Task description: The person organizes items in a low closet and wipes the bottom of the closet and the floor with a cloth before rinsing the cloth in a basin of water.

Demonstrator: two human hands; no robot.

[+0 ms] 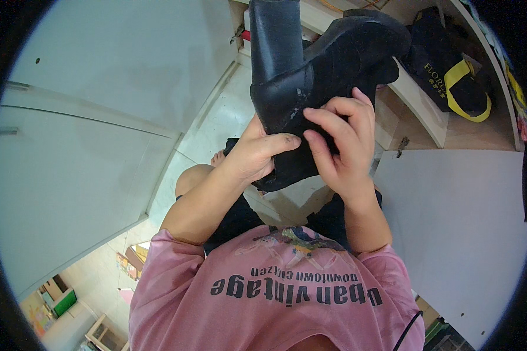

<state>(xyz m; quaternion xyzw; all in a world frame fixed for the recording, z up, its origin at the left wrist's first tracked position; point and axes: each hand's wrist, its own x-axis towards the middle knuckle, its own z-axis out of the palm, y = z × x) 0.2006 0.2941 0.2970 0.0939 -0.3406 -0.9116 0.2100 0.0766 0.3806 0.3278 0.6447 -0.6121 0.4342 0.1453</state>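
Observation:
A black high-heeled ankle boot [285, 83] is held upside down, its block heel [276, 39] pointing away from me and its toe to the right. My left hand [261, 149] grips the boot at its shaft, thumb lying across the near side; its other fingers are hidden behind. On the side above the shaft, a whitish scuffed patch [296, 105] shows where the surface looks worn or peeled. My right hand [344, 136] rests against the boot with fingers apart. Its index fingertip is right beside the scuff, the thumb just below.
To the right stands an open shelf cabinet [421, 114] holding a dark bag [439, 74] with a yellow strap and writing. Its pale door [452, 210] swings out beside me. Large pale cabinet doors [110, 61] fill the left. Boxes [136, 259] lie on the tiled floor [219, 101].

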